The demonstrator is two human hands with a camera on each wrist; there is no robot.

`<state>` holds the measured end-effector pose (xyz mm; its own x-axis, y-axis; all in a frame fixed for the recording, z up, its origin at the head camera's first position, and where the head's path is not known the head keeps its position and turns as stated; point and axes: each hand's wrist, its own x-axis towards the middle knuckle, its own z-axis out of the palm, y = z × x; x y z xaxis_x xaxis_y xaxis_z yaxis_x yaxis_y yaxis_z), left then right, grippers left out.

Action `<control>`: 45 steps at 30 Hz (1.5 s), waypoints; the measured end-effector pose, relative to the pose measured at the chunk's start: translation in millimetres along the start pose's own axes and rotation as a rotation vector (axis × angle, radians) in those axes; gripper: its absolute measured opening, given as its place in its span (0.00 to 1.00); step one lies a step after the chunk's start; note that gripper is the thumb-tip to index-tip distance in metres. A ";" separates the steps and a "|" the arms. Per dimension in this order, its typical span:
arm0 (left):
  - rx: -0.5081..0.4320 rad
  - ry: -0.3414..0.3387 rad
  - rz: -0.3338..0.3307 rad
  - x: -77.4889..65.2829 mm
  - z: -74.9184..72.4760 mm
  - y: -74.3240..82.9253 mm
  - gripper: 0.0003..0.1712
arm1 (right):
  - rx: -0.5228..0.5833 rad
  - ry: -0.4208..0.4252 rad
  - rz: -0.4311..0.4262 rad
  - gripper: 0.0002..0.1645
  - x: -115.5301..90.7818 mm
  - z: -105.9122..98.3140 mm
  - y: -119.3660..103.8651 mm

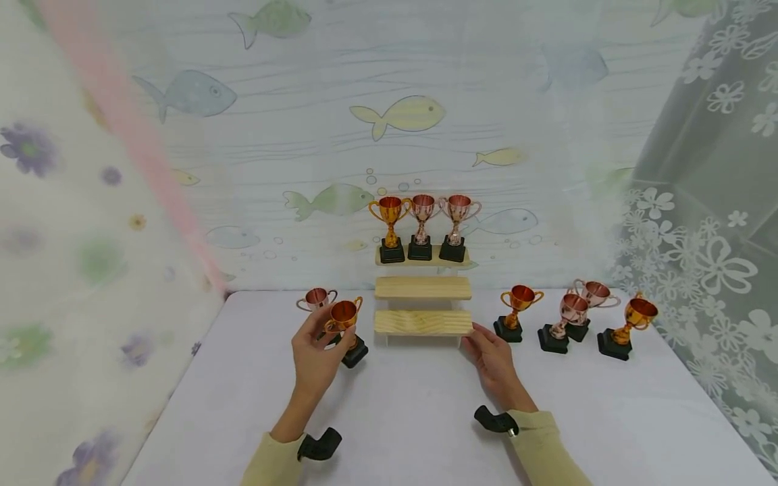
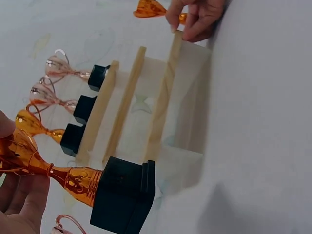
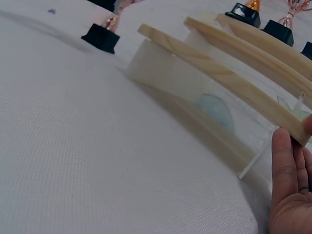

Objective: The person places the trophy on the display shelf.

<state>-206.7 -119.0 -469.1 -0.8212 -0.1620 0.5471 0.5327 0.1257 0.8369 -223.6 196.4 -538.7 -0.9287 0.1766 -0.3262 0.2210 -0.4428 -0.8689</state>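
My left hand [image 1: 315,358] holds a gold trophy cup [image 1: 344,314] by its bowl, its black base [image 2: 122,197] hanging slightly tilted over the table. A rose-gold trophy [image 1: 317,298] stands just behind that hand, partly hidden by it. To the right is a three-step display stand [image 1: 422,322] with wooden boards on clear supports. My right hand [image 1: 494,361] pinches the right end of its lowest board [image 3: 234,87], the fingers under the wood. The top board carries a gold trophy [image 1: 391,210] and two rose-gold trophies [image 1: 421,210] in a row.
Right of the stand, a gold trophy [image 1: 516,304], two rose-gold trophies [image 1: 571,312] close together and another gold trophy [image 1: 638,316] stand on the white table [image 1: 419,412]. A fish-print curtain [image 1: 255,169] hangs behind; a lace curtain [image 1: 717,236] borders the right.
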 end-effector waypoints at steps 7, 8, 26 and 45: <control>-0.120 -0.088 0.008 10.3 14.0 11.4 0.30 | -0.002 -0.007 -0.001 0.30 1.8 1.4 2.5; -0.135 -0.097 0.010 11.9 17.1 13.2 0.30 | 0.003 -0.006 -0.002 0.30 1.7 1.9 2.6; -0.180 -0.177 0.082 55.0 57.0 25.6 0.28 | 0.016 0.001 -0.007 0.29 1.3 3.9 5.4; -0.202 -0.307 -0.120 117.0 77.0 -3.3 0.27 | 0.017 -0.002 -0.005 0.30 0.5 -1.6 3.0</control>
<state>-320.3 -63.0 -409.2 -0.8871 0.1401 0.4398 0.4331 -0.0766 0.8981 -222.9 196.6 -542.1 -0.9302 0.1774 -0.3213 0.2113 -0.4568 -0.8641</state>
